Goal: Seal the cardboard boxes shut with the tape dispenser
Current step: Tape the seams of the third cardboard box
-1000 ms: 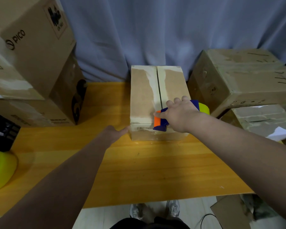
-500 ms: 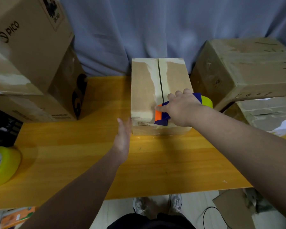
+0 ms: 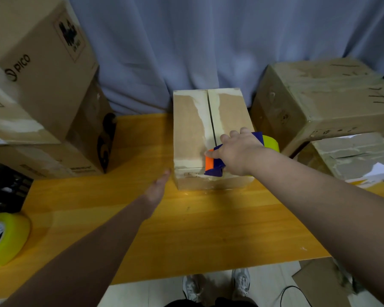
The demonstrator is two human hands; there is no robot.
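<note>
A small brown cardboard box (image 3: 191, 134) stands at the far middle of the orange-yellow wooden surface (image 3: 186, 229), its far end against the blue-grey curtain (image 3: 186, 41). Its two top flaps are folded down and meet along a dark seam that runs from far to near. Pale torn strips line that seam and the edges.

The person's right hand (image 3: 237, 151) is curled over a blue and orange plastic tape dispenser (image 3: 213, 165) and grips it from above. The dispenser sits on the near end of the box top, right at the seam. Its orange front points left and its blue lower part hangs over the near top edge. A yellow-green tape roll (image 3: 271, 144) on the dispenser shows just past the hand on the right.

The left hand (image 3: 157, 188) is released, fingers straight and together, holding nothing. It lies low over the surface just beside the near left corner of the box. Whether the fingertips touch the cardboard, I cannot tell.

On the left, a big cardboard box printed PICO (image 3: 38, 69) is stacked on another carton (image 3: 53, 160). On the right, a large worn cardboard box (image 3: 324, 103) sits above a lower box with a torn top (image 3: 350, 156). A loose roll of yellow tape (image 3: 7, 238) rests at the near left edge of the surface. Below the near edge are a pair of grey shoes (image 3: 239, 282) and a flat piece of cardboard (image 3: 319, 282) on the floor.
</note>
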